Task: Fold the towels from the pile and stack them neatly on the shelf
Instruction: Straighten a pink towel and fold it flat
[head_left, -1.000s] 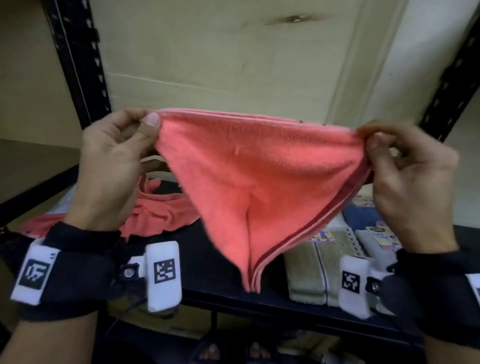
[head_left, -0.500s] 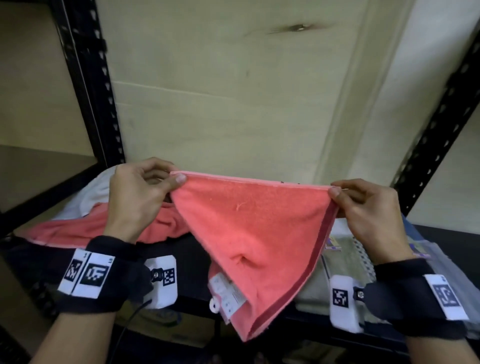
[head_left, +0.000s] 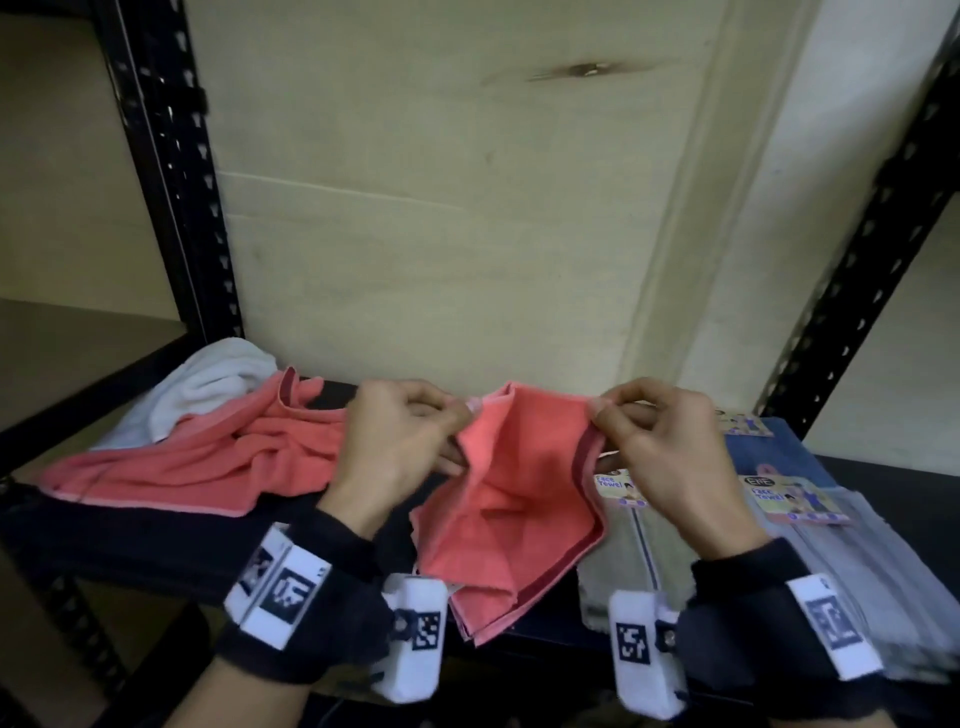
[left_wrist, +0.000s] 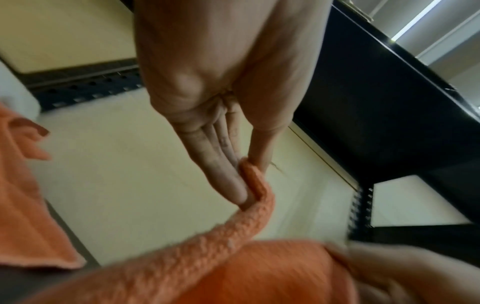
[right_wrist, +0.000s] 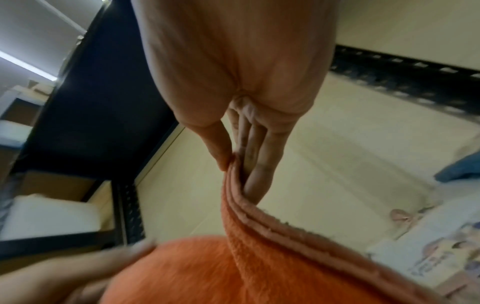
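Both grips pinch the top edge of a coral towel (head_left: 506, 499): the left hand (head_left: 395, 447) nips one upper corner between thumb and fingers, and the right hand (head_left: 670, 457) nips the other corner the same way. In the left wrist view the fingers (left_wrist: 228, 176) lie pressed flat against the thumb with the thick hem caught between them; in the right wrist view the thumb and fingers (right_wrist: 255, 164) clamp a doubled, ribbed edge of the cloth. The two hands are near each other, so the towel sags in a loose fold between them, its darker red border running down the right side. Its lower end hangs over the front edge of the black shelf (head_left: 156, 551).

To the left on the same shelf lies a crumpled pile: another coral towel (head_left: 197, 467) spread flat and wrinkled, with a white towel (head_left: 208, 384) bunched behind it, touching. To the right, just beside the held cloth, lie flat folded towels (head_left: 639, 561) in pale beige and grey-blue, some carrying printed paper labels (head_left: 789, 499). Black perforated uprights (head_left: 171, 171) frame the shelf on both sides, and a pale wooden panel (head_left: 467, 208) stands behind it. Each wrist wears a dark band with white marker tags.
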